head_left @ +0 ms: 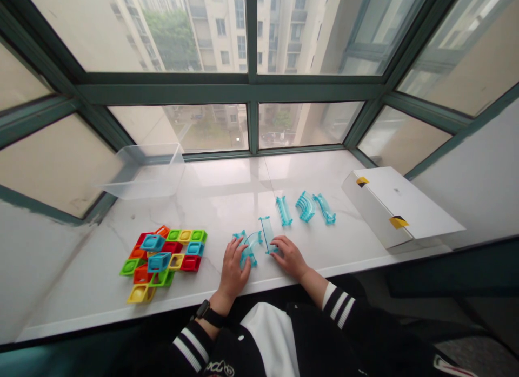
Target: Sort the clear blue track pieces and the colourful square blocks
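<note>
My left hand (234,268), with a dark watch on its wrist, lies over translucent blue toy track pieces, its thumb and fingers around a track piece (250,257) that they partly cover. A curved track piece (254,239) overlaps it. My right hand (288,256) has its fingertips and thumb at the lower right edge of a straight blue track piece (266,231). Beyond my hands lie another straight piece (284,210), a ribbed curved piece (305,206) and a wavy-looking piece (325,209).
Several colourful plastic blocks (163,246) form a cluster on the left of the white marbled ledge (227,188). Behind them stands a clear plastic bin (152,177). A white box (405,204) with yellow-black tabs sits at the right. Green-framed windows (252,91) border the back.
</note>
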{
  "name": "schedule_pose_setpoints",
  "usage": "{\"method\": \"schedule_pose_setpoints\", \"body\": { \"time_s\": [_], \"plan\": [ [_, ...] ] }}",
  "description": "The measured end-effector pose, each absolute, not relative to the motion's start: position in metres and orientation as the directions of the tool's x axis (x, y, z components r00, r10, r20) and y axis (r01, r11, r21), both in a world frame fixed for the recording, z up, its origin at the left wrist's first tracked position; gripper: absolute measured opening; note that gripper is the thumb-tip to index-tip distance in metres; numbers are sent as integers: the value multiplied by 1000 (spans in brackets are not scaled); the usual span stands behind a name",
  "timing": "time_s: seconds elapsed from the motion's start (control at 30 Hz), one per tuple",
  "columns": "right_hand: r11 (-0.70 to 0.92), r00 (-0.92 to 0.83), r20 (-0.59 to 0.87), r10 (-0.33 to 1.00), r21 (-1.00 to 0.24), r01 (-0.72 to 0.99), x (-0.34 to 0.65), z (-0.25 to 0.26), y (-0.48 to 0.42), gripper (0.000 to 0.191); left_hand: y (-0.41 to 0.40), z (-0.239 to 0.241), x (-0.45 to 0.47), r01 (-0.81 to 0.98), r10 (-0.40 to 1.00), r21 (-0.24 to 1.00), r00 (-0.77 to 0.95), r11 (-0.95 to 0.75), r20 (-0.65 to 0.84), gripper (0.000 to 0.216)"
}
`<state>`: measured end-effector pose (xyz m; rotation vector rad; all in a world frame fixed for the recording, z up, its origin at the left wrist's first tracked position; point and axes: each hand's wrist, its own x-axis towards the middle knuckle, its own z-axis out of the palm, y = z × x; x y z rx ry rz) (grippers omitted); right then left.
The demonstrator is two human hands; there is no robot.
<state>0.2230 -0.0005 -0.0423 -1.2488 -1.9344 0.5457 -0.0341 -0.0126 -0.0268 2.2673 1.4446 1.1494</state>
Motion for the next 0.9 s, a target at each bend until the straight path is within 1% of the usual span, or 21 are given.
{"method": "schedule_pose_setpoints", "body": {
  "time_s": [0.17, 0.27, 0.37, 0.47, 0.53, 0.73, 0.9],
  "plan": [
    [447, -208, 403, 891, -700, 558, 225, -46, 0, 24, -15, -25, -36, 649, 814, 538, 236, -538, 530, 37],
    [428, -167, 405, 899, -731, 531, 226, -44, -1, 24, -16, -13, -33, 621, 805, 552, 238, -557, 544, 33],
    [408, -128, 402, 907, -761, 505, 226, -39, -2, 24, -14, 9, -23, 564, 840, 631, 266, -533, 473, 28],
    [410, -86, 425, 901, -767, 493, 226, -31, -2, 24, -9, 30, -3, 484, 866, 720, 328, -498, 378, 31],
    [410, -50, 447, 893, -764, 498, 228, -23, 0, 24, -3, 38, 13, 440, 870, 759, 352, -479, 345, 36],
    [411, 39, 517, 855, -722, 556, 244, -3, 14, 26, 18, 35, 53, 367, 877, 838, 415, -404, 241, 49],
    [320, 68, 463, 884, -705, 633, 257, 6, 29, 30, 39, 25, 75, 340, 881, 875, 439, -345, 177, 53]
  ]
}}
